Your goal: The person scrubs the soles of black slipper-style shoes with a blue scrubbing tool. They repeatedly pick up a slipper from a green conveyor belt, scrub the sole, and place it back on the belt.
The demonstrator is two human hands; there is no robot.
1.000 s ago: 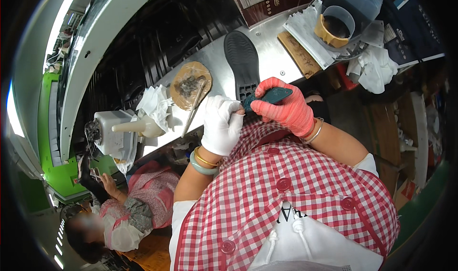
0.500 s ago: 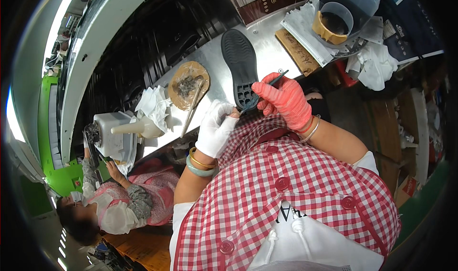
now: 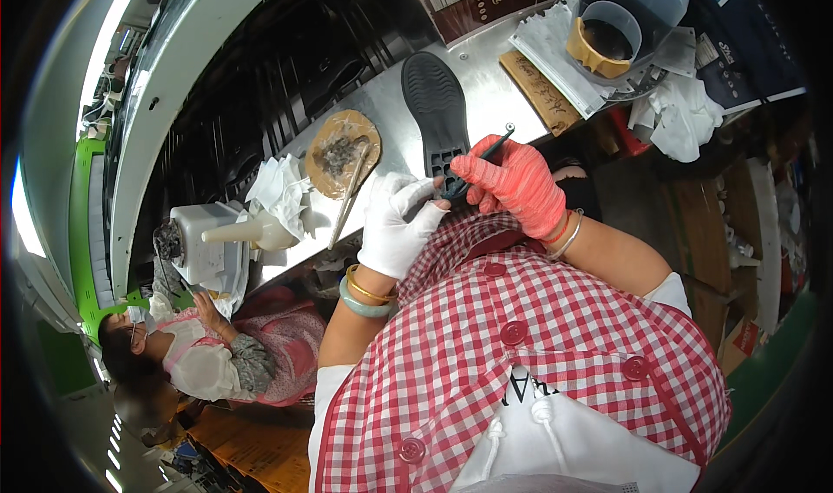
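A black shoe sole [image 3: 434, 94] lies on the metal bench in front of me, its ribbed toe part pointing away and its heel part with square hollows close to my apron. My right hand [image 3: 521, 185], in a coral-red glove, is closed round a slim dark tool [image 3: 493, 150]. The tool's small round pale end sticks up past my fingers; its other end is hidden near the heel. My left hand [image 3: 395, 228] wears a white glove with bare fingertips. Its thumb and forefinger are apart at the left edge of the heel, with nothing visible between them.
Left of the sole sits a tan disc [image 3: 334, 174] smeared with grey matter, a stick [image 3: 350, 196] across it. Crumpled white tissue [image 3: 279, 194] and a nozzled bottle [image 3: 269, 235] stand farther left. A wooden block [image 3: 538, 92] and a plastic cup [image 3: 620, 29] are at right. A co-worker [image 3: 208, 354] is at lower left.
My left thumb and forefinger have spread from a pinch at the heel. The tool in my right hand has turned, its upper end swinging slightly left. The co-worker has shifted.
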